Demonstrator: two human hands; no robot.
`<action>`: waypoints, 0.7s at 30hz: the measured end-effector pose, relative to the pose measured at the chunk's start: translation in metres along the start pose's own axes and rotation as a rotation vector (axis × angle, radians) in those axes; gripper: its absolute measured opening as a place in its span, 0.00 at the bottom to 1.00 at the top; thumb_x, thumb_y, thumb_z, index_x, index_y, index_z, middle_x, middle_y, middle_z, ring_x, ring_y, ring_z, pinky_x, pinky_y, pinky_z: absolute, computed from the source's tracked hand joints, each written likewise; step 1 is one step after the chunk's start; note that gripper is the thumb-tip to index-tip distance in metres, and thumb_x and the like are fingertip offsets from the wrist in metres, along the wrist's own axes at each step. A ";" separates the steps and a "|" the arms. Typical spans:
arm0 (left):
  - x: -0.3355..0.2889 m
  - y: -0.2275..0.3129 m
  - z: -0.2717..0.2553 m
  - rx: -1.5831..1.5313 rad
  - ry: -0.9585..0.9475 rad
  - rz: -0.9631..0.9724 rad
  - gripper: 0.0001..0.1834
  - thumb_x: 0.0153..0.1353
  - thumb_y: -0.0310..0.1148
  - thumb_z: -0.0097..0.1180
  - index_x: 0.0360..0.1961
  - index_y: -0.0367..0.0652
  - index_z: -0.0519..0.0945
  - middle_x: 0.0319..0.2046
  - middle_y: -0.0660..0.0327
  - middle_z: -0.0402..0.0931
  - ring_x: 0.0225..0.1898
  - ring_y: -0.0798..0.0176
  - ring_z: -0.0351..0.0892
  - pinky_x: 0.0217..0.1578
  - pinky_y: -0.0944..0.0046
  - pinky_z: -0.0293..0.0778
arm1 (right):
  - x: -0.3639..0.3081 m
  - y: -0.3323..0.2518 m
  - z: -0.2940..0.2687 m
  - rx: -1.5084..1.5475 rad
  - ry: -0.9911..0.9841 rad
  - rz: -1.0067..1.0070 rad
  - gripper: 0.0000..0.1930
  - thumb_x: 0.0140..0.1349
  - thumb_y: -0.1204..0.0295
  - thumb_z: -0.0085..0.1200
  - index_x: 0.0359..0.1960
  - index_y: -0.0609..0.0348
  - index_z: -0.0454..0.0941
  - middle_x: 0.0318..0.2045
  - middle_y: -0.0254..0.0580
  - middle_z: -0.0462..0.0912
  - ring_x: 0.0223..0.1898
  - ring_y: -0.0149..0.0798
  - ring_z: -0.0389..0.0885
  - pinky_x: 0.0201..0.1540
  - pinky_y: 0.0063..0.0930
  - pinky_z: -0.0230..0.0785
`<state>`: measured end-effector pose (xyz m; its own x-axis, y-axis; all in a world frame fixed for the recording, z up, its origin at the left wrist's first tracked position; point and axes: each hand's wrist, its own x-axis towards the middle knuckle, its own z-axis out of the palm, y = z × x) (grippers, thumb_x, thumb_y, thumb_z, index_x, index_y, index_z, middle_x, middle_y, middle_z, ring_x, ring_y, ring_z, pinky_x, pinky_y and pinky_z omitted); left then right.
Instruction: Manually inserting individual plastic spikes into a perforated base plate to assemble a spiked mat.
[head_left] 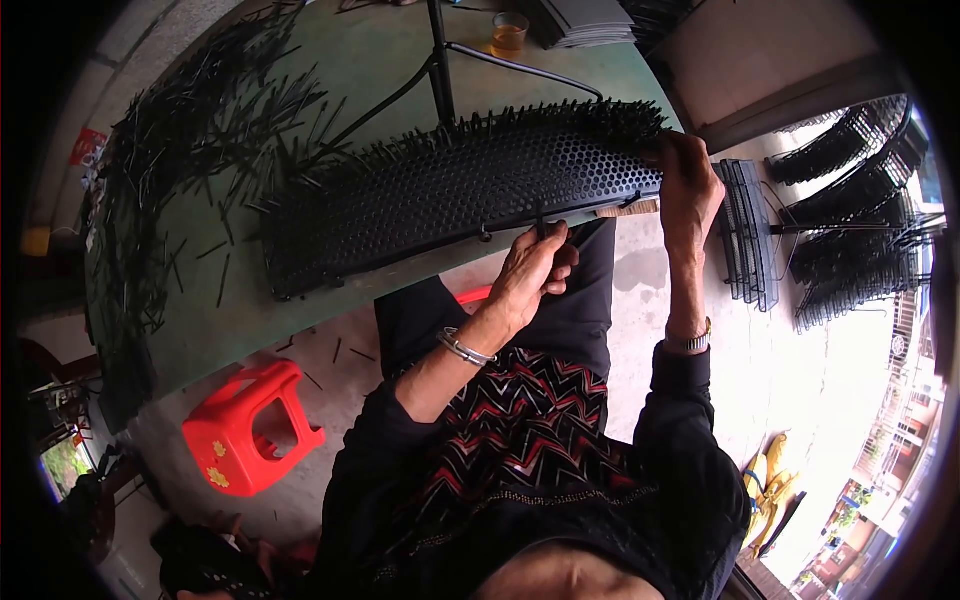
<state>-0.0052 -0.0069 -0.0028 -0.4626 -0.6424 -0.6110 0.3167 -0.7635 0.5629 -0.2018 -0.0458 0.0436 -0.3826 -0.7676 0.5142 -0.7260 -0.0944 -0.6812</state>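
Observation:
A long, curved black perforated panel [480,180] lies across the near side of the table, with many short black strips standing up along its far edge. My left hand [535,270] is closed below the panel's near edge, and a thin black strip [540,218] rises from between its thumb and fingers against the panel. At the panel's right end, my right hand [688,185] is bent over the corner with its fingers pinched together. Whatever those fingertips hold is hidden by the hand and the dark strips.
Loose black strips [200,120] are heaped over the green table [230,335]'s left side. A black metal stand [440,70], a cup of amber liquid [508,38] and grey sheets [580,22] are behind the panel. A red stool [245,430] stands left; black racks [750,235] stand right.

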 end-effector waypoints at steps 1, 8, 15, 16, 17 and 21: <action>0.001 -0.001 0.000 0.000 0.000 0.000 0.13 0.71 0.43 0.47 0.40 0.45 0.74 0.24 0.64 0.74 0.20 0.76 0.63 0.19 0.75 0.60 | 0.000 0.001 0.003 0.000 0.000 0.000 0.07 0.62 0.76 0.54 0.40 0.62 0.79 0.28 0.44 0.85 0.31 0.35 0.86 0.35 0.26 0.75; -0.004 0.003 -0.007 -0.044 -0.182 0.057 0.15 0.70 0.44 0.48 0.40 0.43 0.74 0.27 0.62 0.72 0.23 0.75 0.63 0.23 0.73 0.60 | 0.001 -0.002 0.007 -0.127 -0.025 -0.081 0.05 0.62 0.76 0.53 0.38 0.62 0.77 0.30 0.47 0.84 0.31 0.44 0.85 0.35 0.31 0.74; 0.000 0.001 -0.007 -0.068 -0.106 0.047 0.20 0.71 0.48 0.46 0.50 0.41 0.75 0.25 0.63 0.70 0.22 0.75 0.60 0.22 0.76 0.58 | 0.001 0.002 0.010 -0.193 0.008 -0.108 0.05 0.63 0.74 0.54 0.38 0.62 0.77 0.30 0.47 0.84 0.31 0.42 0.85 0.34 0.31 0.74; 0.000 0.001 -0.007 -0.070 -0.106 0.047 0.20 0.71 0.48 0.46 0.50 0.41 0.75 0.25 0.63 0.70 0.22 0.75 0.60 0.22 0.76 0.58 | 0.000 0.002 0.010 -0.220 0.000 -0.102 0.06 0.64 0.73 0.54 0.39 0.61 0.78 0.31 0.45 0.85 0.31 0.36 0.85 0.34 0.27 0.74; 0.001 0.001 -0.008 -0.057 -0.128 0.073 0.21 0.71 0.48 0.46 0.49 0.41 0.75 0.25 0.62 0.71 0.23 0.74 0.62 0.23 0.75 0.61 | 0.000 0.000 0.010 -0.221 -0.001 -0.103 0.06 0.64 0.73 0.54 0.39 0.61 0.78 0.31 0.45 0.85 0.31 0.36 0.85 0.34 0.27 0.74; -0.002 0.003 -0.011 -0.068 -0.115 0.058 0.21 0.70 0.47 0.47 0.48 0.38 0.77 0.29 0.58 0.75 0.27 0.71 0.70 0.24 0.71 0.69 | 0.002 -0.006 0.011 -0.242 -0.030 -0.092 0.05 0.64 0.73 0.54 0.39 0.61 0.77 0.28 0.46 0.85 0.31 0.39 0.86 0.34 0.29 0.75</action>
<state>0.0055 -0.0089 -0.0060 -0.5327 -0.6768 -0.5081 0.3995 -0.7303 0.5541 -0.1916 -0.0537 0.0425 -0.2941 -0.7813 0.5504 -0.8739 -0.0134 -0.4860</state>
